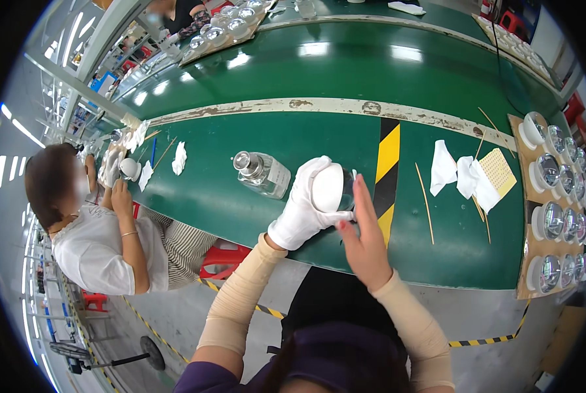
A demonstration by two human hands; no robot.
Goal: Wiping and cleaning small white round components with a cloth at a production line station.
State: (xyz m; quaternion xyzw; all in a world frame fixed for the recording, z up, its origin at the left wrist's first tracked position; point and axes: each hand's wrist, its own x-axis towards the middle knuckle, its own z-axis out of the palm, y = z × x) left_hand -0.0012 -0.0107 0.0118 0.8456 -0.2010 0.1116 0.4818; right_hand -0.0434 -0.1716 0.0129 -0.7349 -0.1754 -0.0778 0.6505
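Note:
My left hand point(298, 211), in a white glove, is wrapped round a clear glass globe with a round white base point(328, 188). The base faces up and to the left, and the glass part shows on its right side. My bare right hand point(366, 237) is beside the globe with its fingers stretched out, at or close against the glass; whether it touches is hard to tell. Left of my gloved hand stands a clear bottle point(263, 174) with a silver cap and a white label.
White cloths point(443, 168), thin wooden sticks point(425, 203) and a yellow dotted sheet point(497, 171) lie on the right of the green table point(306, 141). At the right edge a brown board point(524, 262) holds several globes. A co-worker point(99, 226) sits at left, handling a white-based item.

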